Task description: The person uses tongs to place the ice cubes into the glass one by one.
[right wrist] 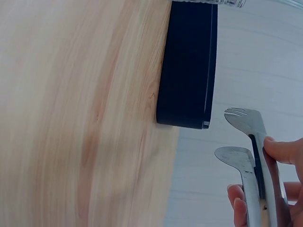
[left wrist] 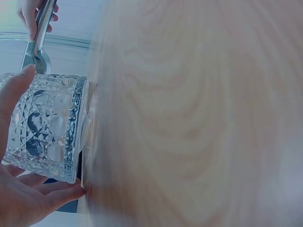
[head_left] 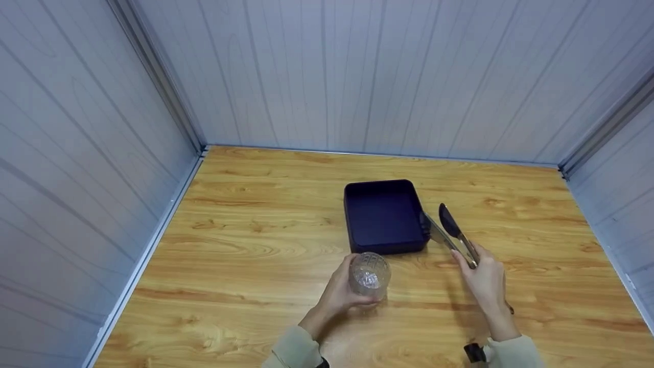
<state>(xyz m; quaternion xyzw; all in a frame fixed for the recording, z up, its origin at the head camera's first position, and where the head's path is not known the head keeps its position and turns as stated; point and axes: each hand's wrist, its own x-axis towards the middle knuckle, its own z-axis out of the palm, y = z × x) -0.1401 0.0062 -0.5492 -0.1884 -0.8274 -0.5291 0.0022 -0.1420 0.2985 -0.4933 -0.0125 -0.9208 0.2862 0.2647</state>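
Observation:
My left hand (head_left: 340, 291) holds a patterned clear drinking glass (head_left: 370, 276), thumb on one side and fingers on the other. In the left wrist view the cut-glass pattern of the glass (left wrist: 47, 125) shows plainly, its base close to or on the table. Metal serving tongs (head_left: 462, 243) are gripped in my right hand (head_left: 486, 281), their arms spread apart. One tip of the tongs (right wrist: 255, 165) is slotted like a fork and the other is a smooth spoon shape. A dark square tray (head_left: 386, 250) stands just beyond the glass, left of the tongs' tips.
The wood-grain table (head_left: 245, 271) carries the tray and glass. Pale panel walls (head_left: 306, 76) enclose the back and both sides, with metal strips along their lower edges.

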